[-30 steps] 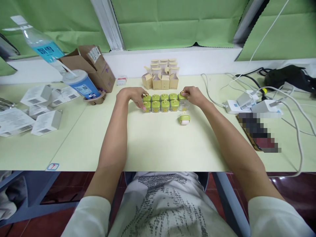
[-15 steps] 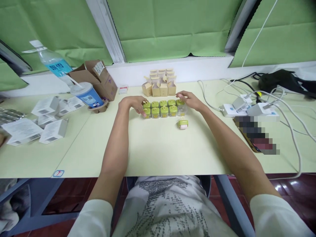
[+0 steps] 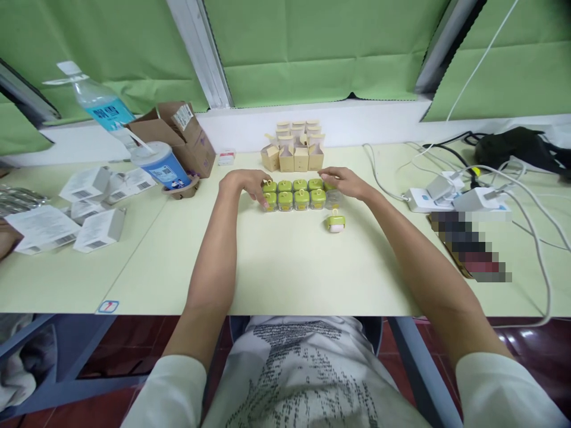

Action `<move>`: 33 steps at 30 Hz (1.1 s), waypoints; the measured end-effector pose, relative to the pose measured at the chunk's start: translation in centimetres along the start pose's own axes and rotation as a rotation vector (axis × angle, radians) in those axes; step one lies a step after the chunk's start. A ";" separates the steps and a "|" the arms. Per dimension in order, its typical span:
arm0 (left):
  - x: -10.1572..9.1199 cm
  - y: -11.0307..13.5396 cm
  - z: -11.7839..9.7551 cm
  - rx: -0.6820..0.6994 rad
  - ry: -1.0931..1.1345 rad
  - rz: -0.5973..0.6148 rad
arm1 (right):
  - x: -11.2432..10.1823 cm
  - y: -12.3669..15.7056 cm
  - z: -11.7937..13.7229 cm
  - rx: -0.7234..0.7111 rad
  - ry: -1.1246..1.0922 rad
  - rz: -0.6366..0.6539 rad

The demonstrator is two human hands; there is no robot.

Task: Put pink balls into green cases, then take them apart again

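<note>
Small clear containers with green lids (image 3: 301, 198) stand side by side in two rows on the table. Around the left end of the rows is my left hand (image 3: 250, 184), its thumb at the front container and its fingers at the back one. My right hand (image 3: 345, 181) curls over the right end and partly covers the back corner container. At the front right corner, a clear container (image 3: 332, 200) shows no green lid. In front of it, apart from the rows, lies a green lid with a pale pink part (image 3: 336, 223) and a small ring on top.
Open small cardboard boxes (image 3: 294, 156) stand behind the rows by the wall. To the left are a brown carton (image 3: 196, 148), a blue cup (image 3: 163, 169), a bottle (image 3: 104, 110) and white boxes (image 3: 99, 230). A power strip (image 3: 422, 200) with cables lies to the right.
The view has shifted slightly. My right hand has moved a little left over the back right container, covering more of its lid. My left hand stays at the left end.
</note>
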State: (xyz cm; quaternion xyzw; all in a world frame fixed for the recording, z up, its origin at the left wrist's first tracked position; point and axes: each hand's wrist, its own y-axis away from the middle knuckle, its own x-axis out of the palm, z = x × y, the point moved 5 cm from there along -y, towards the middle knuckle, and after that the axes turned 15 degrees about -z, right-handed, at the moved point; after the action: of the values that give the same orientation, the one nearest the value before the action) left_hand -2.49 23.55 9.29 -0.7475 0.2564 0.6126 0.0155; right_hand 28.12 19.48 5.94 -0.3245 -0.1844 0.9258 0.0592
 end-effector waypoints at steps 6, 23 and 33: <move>0.0 0.2 -0.1 0.033 0.017 -0.013 | -3.6 1.4 3.5 -0.042 0.329 0.247; 0.1 0.1 0.1 0.020 0.026 -0.034 | -3.6 4.1 5.0 -0.101 0.396 0.479; 0.2 0.3 -0.1 0.009 0.037 -0.006 | -3.4 1.1 3.2 -0.199 0.418 0.275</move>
State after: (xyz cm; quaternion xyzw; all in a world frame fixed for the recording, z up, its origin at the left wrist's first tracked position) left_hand -2.53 23.13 9.18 -0.7595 0.2569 0.5974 0.0158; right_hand 28.80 16.70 9.84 -0.5350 -0.2125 0.8153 -0.0627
